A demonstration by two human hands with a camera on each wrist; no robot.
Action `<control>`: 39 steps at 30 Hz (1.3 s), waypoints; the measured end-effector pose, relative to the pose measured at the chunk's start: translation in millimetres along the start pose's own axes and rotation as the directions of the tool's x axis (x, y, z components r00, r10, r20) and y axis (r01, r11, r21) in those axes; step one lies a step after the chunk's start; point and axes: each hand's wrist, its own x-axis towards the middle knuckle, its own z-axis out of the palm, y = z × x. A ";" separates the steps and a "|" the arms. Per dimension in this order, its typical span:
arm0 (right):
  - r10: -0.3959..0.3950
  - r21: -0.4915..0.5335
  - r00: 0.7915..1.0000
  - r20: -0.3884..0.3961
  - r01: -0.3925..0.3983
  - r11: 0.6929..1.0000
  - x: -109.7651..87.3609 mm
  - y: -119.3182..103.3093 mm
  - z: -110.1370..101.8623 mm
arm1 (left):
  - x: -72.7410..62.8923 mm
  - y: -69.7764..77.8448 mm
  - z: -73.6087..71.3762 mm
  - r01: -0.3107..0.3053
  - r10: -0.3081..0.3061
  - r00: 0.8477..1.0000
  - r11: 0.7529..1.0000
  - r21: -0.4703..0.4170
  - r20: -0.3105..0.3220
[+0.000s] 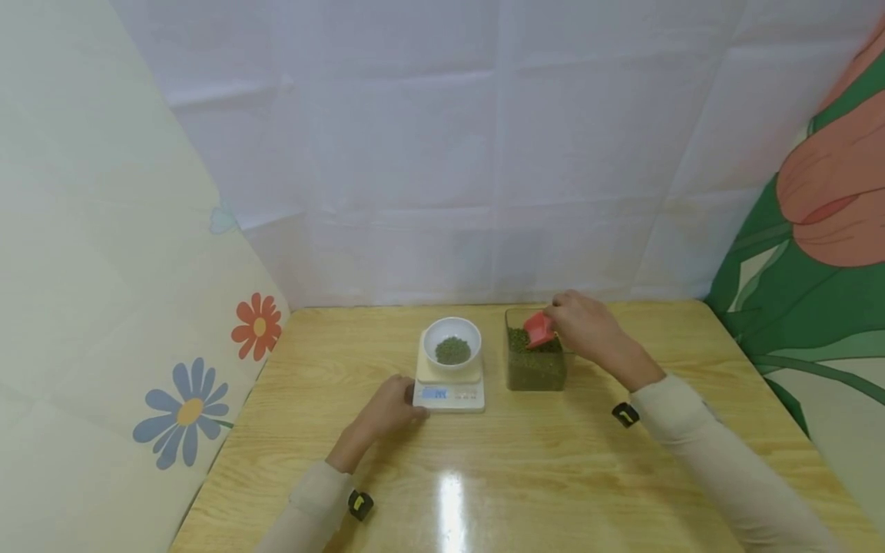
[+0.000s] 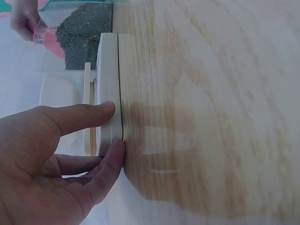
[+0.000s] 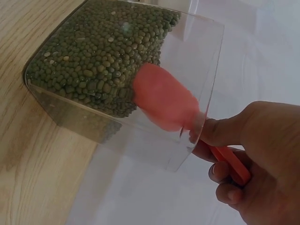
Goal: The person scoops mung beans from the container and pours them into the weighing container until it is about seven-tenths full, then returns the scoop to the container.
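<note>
R hand (image 3: 272, 145), lower rt of R-wrist view, grips red scoop (image 3: 164, 98) (prob. light, stiff; hold by handle (image 3: 234, 165)); L hand (image 2: 35, 161) grips scale (image 2: 109, 79).

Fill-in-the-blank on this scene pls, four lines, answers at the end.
1. The left hand grips the ____ under the bowl.
2. The right hand holds the scoop by its ____.
3. In the head view, the clear box stands to the ____ of the bowl.
4. Both the box and the bowl contain small green ____.

Missing words: scale; handle; right; beans.
</note>
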 end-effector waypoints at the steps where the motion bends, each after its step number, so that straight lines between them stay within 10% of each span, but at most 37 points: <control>1: 0.000 0.002 1.000 0.001 0.000 1.000 0.0 -0.3 0.5 | 0.1 -0.2 0.0 0.003 -0.003 1.000 1.000 0.002 0.000; 39: 0.007 0.044 1.000 -0.011 -0.006 0.999 0.9 -5.9 14.1 | 1.3 -0.4 -1.0 -0.017 0.018 1.000 1.000 0.013 -0.005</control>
